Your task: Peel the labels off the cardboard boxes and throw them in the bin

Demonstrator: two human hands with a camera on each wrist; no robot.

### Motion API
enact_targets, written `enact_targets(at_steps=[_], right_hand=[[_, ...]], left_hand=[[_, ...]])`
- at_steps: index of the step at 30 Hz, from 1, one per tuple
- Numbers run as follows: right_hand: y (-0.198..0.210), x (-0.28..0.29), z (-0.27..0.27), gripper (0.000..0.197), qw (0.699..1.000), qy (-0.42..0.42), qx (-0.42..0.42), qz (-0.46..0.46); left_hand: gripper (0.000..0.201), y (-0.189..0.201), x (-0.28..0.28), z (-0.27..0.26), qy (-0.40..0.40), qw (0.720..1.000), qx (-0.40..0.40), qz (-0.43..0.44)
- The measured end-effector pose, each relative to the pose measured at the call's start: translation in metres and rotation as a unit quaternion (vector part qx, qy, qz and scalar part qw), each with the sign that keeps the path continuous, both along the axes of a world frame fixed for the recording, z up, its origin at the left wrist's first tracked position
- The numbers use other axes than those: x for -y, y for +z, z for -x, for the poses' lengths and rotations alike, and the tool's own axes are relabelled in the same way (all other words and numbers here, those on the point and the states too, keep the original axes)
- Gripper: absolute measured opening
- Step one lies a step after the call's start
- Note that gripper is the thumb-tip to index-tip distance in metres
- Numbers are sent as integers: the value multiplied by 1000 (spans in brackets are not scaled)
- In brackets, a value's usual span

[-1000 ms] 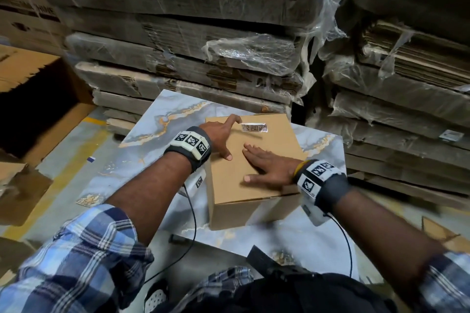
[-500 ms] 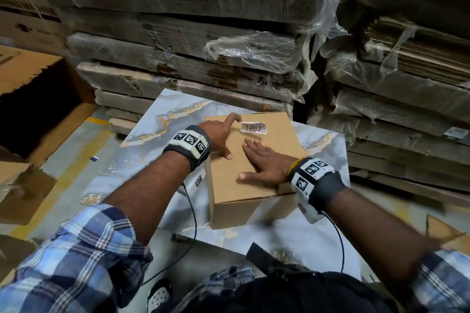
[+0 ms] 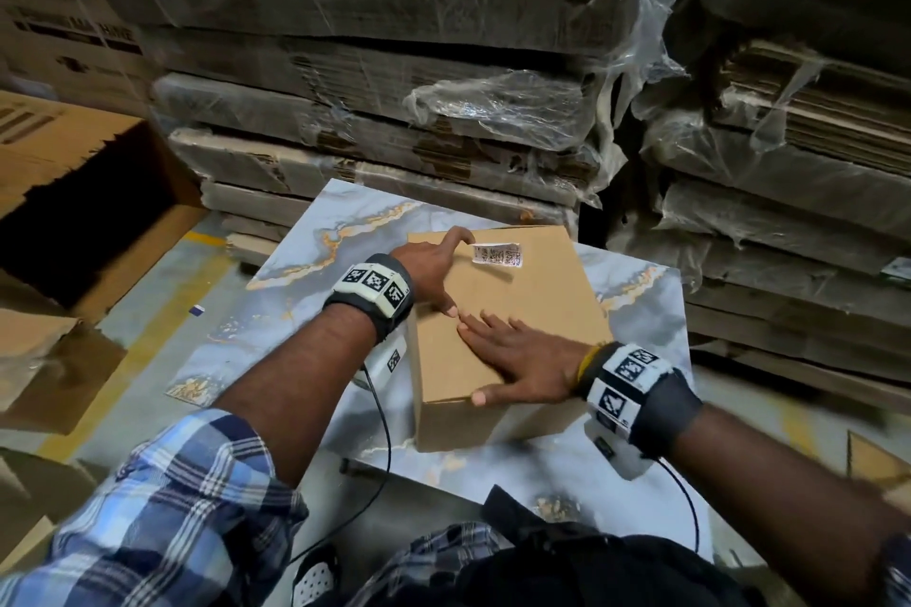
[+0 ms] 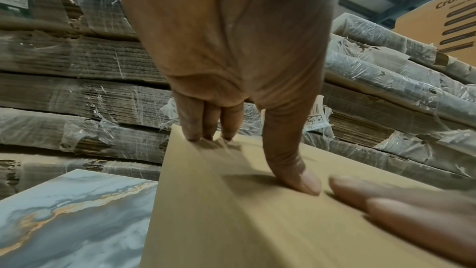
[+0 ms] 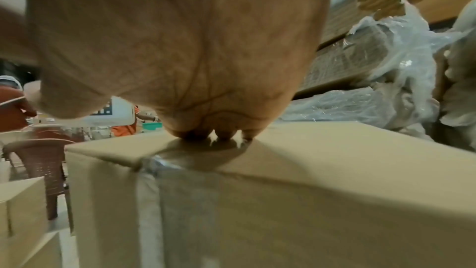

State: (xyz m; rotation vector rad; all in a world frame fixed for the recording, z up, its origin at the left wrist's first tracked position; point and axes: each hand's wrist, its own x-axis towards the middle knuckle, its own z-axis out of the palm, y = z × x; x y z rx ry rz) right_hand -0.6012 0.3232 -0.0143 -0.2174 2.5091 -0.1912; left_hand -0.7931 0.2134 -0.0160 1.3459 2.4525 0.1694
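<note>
A plain cardboard box (image 3: 542, 306) stands on a marble-patterned slab (image 3: 305, 320). Near the far edge of its top is a white printed label (image 3: 497, 255), whose left end curls up off the cardboard. My left hand (image 3: 436, 271) rests on the far left of the top, with the bent index finger at that lifted end and the thumb pressed on the box. The left wrist view shows the thumb (image 4: 296, 170) down on the box (image 4: 231, 221) and the label (image 4: 317, 118) behind it. My right hand (image 3: 522, 365) lies flat on the near part of the top, fingers straight.
Plastic-wrapped stacks of flattened cardboard (image 3: 394, 113) rise just behind the slab and to the right (image 3: 788, 173). A big open carton (image 3: 88, 192) lies at the left, with cardboard scraps (image 3: 49, 370) on the floor. In the right wrist view a brown plastic chair (image 5: 38, 162) stands beyond the box.
The label's left end has come up off the box under my left index finger. My right hand stays flat on the top.
</note>
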Motion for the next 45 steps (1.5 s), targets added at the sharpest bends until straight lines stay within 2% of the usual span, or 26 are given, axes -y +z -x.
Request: enact_targets(at_steps=[2,4,6,7,8,10,12,13,14,15,16,18,19,21,23,24,25,27,29,31,34,36,38,40,41,45], right_hand=[[5,-17,-6,94,1000,-8,9,0],[13,-48,0,99,991,-126,10,-34],[22,-76,7,103,961,-265,-3,-78],[26,-78,7,100,954,-290,-12,-79],[28,-72,5,97,960,-271,-28,-66],[33,-39,-9,93,989,-146,-30,-1],[28,-12,-24,89,998,-9,15,54],[20,-13,-26,88,998,26,30,49],[14,-21,-23,90,999,22,31,32],[11,-34,-15,96,999,-25,20,3],[13,-47,-7,100,994,-105,5,-29],[19,-69,4,96,965,-253,-10,-74],[20,-67,5,91,960,-269,-22,-70],[24,-40,-4,84,979,-199,-32,-25],[21,-12,-18,85,998,-69,7,11],[15,-10,-22,85,999,-32,17,3],[11,-18,-19,85,999,-39,11,-7],[9,-49,-6,85,982,-185,-17,-42],[11,-78,0,87,942,-325,-26,-77],[12,-77,-3,84,940,-333,-41,-62],[19,-40,-19,74,978,-204,-45,2],[12,-40,-21,70,989,-146,-23,-28],[7,-60,-12,72,969,-240,-30,-60],[6,-78,-6,79,924,-372,-64,-68],[5,-81,-5,83,909,-405,-84,-54],[-3,-69,-8,89,895,-430,-112,20]], left_hand=[[98,0,2,1,2,1000,1,-5],[98,0,2,1,5,1000,4,-9],[97,0,3,0,6,1000,9,-11],[97,-1,3,0,6,1000,11,-12],[96,-1,3,0,7,1000,13,-12],[96,-1,4,0,9,1000,16,-15],[96,-1,4,0,8,1000,19,-17],[96,0,4,0,9,1000,21,-16],[96,0,4,-1,10,1000,21,-15],[96,1,5,-2,12,1000,21,-15],[97,1,5,-2,14,1000,21,-15],[97,0,5,-2,21,999,23,-16],[98,1,5,-2,24,999,21,-17],[98,2,5,-3,27,999,18,-18],[97,1,6,-3,29,999,19,-23],[96,1,7,-4,32,999,23,-26],[94,1,8,-4,37,998,27,-30],[90,1,11,-5,51,997,42,-46],[82,1,15,-8,66,993,66,-79],[68,2,20,-14,92,980,109,-136],[41,3,30,-25,139,942,188,-242],[25,2,37,-35,168,917,208,-295],[14,2,42,-45,202,895,218,-332],[9,1,45,-57,235,880,217,-349],[9,1,46,-63,251,877,212,-350],[15,-10,43,-82,294,869,231,-323]])
